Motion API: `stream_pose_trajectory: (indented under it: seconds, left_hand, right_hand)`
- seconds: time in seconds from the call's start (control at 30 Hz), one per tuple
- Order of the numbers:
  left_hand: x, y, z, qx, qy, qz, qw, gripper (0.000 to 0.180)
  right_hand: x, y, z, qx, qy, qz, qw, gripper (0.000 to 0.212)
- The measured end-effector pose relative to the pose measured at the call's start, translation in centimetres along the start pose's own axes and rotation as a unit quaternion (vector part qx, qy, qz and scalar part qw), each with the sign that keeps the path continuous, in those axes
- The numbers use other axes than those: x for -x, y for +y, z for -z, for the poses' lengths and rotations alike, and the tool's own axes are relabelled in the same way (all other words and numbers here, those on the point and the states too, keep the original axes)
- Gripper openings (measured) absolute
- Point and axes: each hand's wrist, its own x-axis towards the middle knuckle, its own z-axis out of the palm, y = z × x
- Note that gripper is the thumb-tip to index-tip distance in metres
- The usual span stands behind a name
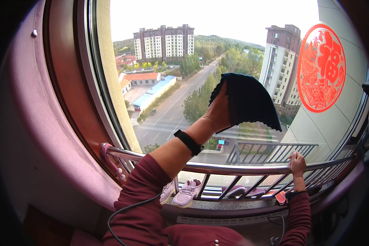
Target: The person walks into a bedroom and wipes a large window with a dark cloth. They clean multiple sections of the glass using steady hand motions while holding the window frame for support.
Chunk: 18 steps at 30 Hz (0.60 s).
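My left hand (pixel 222 105) is raised in front of the window, with a dark cloth (pixel 252 98) that has a scalloped edge. The cloth spreads out over the hand and hides most of its fingers. A black band (pixel 188 142) circles the left wrist. Lower and to the right, my right hand (pixel 298 164) is closed around the top rail of the metal railing (pixel 250 169). Whether the cloth touches the window glass I cannot tell.
Pale pink sneakers (pixel 185 194) and purple shoes (pixel 233 191) stand on the sill behind the bars. A red oval paper decoration (pixel 322 67) is on the glass at right. A pink curtain (pixel 41 106) hangs at left. A cable (pixel 129 206) runs along my left sleeve.
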Motion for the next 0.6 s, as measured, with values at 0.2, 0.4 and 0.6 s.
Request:
stream_pose_trajectory:
  seconds: [0.2, 0.4, 0.6]
  left_hand:
    - [12.7, -10.0, 3.6, 0.126, 0.133, 0.149, 0.972, 0.079]
    - [21.7, -17.7, 10.5, -0.133, 0.036, 0.271, 0.953, 0.086]
    - [15.4, -13.3, 5.9, -0.265, 0.154, 0.156, 0.939, 0.059]
  right_hand:
    - [0.5, -0.6, 0.0, -0.003, 0.023, -0.003, 1.000, 0.046]
    - [0.6, -0.7, -0.1, 0.012, 0.037, 0.003, 0.999, 0.047]
    - [0.6, -0.9, -0.1, 0.021, 0.032, -0.006, 0.999, 0.047]
